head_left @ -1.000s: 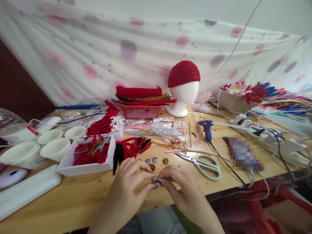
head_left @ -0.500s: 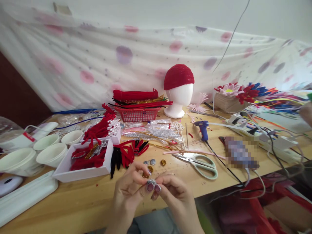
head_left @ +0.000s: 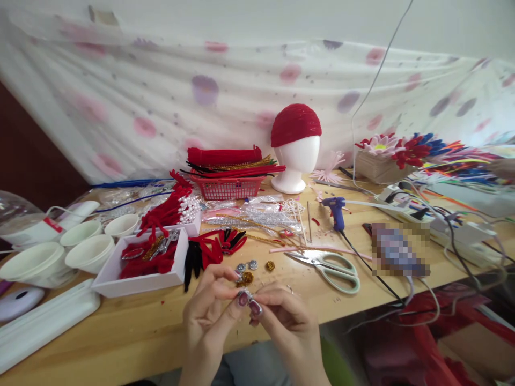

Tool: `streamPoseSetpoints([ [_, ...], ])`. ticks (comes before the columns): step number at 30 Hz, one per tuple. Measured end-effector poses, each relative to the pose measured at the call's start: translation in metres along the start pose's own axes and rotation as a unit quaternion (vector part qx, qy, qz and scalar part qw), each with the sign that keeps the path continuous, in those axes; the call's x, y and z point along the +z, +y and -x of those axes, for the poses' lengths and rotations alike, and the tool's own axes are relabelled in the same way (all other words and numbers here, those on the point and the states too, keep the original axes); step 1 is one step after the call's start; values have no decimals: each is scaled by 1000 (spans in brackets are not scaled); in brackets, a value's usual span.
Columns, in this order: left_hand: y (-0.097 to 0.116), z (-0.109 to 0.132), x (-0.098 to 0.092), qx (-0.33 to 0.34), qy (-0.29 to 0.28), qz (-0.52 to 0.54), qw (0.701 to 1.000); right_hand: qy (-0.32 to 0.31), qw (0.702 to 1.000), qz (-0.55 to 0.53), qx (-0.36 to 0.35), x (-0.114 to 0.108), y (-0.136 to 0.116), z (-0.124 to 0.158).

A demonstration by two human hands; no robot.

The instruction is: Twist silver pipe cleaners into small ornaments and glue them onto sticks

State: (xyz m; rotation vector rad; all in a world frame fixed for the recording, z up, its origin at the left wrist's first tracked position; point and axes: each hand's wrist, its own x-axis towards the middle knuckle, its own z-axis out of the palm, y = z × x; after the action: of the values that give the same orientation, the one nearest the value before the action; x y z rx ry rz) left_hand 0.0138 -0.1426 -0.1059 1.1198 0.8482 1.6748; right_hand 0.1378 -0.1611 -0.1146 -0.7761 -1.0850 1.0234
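Note:
My left hand (head_left: 211, 308) and my right hand (head_left: 286, 312) meet over the table's front edge, both pinching a small silver tinsel coil (head_left: 246, 294) between thumbs and forefingers. The fingertips cover most of it. Just beyond my fingers lie a gold tinsel coil (head_left: 247, 277), a silver one (head_left: 253, 265) and another gold one (head_left: 270, 265). Scissors (head_left: 333, 271) with pale green handles rest to the right of these. Red and black fuzzy stems (head_left: 213, 246) are bunched to the left, beside a white box (head_left: 137, 287) of red fuzzy pieces.
A foam head (head_left: 295, 161) in a red cap stands at the back, next to a red basket (head_left: 229, 187) of stems. A blue glue gun (head_left: 336, 212) trails a cable rightward. White bowls (head_left: 90, 254) sit left; a power strip (head_left: 462, 241) lies right. Another person's hand (head_left: 505, 169) shows far right.
My fingers have shifted slightly on the silver coil, and both hands sit a little farther left. At the far right, the other person's hand has moved. The view has shifted slightly.

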Motion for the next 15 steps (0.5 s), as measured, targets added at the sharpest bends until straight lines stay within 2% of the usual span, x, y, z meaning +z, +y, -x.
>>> streamPoseSetpoints([
  [3, -3, 5, 10, -33, 23, 64, 997, 52, 996, -59, 37, 12, 5, 5],
  [6, -11, 12, 14, -78, 40, 100, 991, 68, 993, -72, 68, 15, 9, 6],
  [8, -18, 16, 11, -79, 36, 81, 993, 63, 995, -47, 62, 11, 8, 4],
  [10, -20, 16, 2, -55, 15, 24, 998, 27, 999, 20, 20, 2, 2, -1],
  [12, -16, 10, -10, -6, -35, -68, 997, -49, 992, 114, -25, -10, -9, -9],
  [13, -10, 4, -16, 26, -80, -122, 989, -98, 981, 162, -41, -16, -16, -13],
  [15, 5, -10, -25, 67, -216, -223, 948, -186, 951, 242, -53, -25, -29, -20],
])
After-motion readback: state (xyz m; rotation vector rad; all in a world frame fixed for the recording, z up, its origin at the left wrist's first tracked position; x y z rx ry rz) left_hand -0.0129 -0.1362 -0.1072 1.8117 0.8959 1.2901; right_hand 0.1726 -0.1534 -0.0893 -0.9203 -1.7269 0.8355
